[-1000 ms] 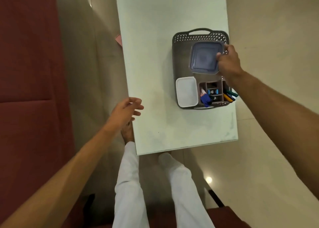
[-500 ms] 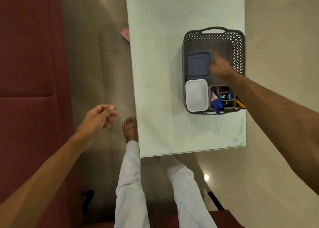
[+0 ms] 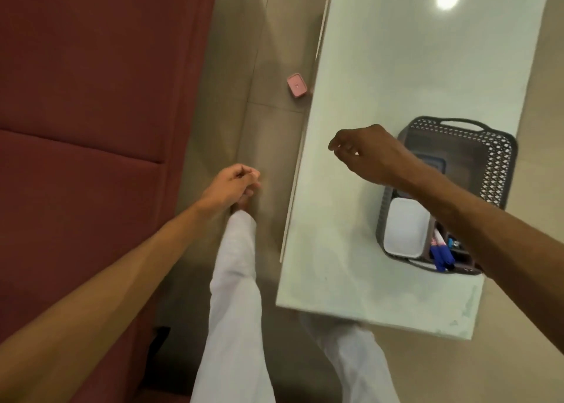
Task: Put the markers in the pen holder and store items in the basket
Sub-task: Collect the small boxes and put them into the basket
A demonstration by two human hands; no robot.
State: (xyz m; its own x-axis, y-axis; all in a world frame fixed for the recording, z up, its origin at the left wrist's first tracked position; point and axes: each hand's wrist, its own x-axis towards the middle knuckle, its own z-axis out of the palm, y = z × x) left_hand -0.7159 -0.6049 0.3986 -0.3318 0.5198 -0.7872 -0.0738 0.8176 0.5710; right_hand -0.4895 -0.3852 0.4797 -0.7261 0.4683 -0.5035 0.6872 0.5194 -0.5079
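The right hand (image 3: 363, 152) hangs above the pale desk (image 3: 396, 82), just to the left of the grey basket (image 3: 500, 164), with its forearm crossing over the near part of the basket. Its wrist is bent and the fingers are loosely curled downward; they hold nothing and do not touch the desk. The left hand (image 3: 232, 185) is stretched forward over the floor, to the left of the desk, above the white trouser leg (image 3: 235, 280). Its fingers are curled in close to the palm, and no object shows between them. The two hands are well apart. The basket stands on the right side of the desk, with its handle on the far side. Inside it, a white lidded box (image 3: 404, 231) lies at the near left corner, and a dark blue lidded box (image 3: 433, 161) lies farther in, mostly hidden behind the right forearm. The pen holder (image 3: 454, 250) sits at the near right of the basket, just beside the white box, and blue markers (image 3: 441, 254) stick out of it toward the near side. A small pink box (image 3: 296, 85) lies on the floor near the left edge of the desk. A dark red sofa (image 3: 91, 97) fills the left side.
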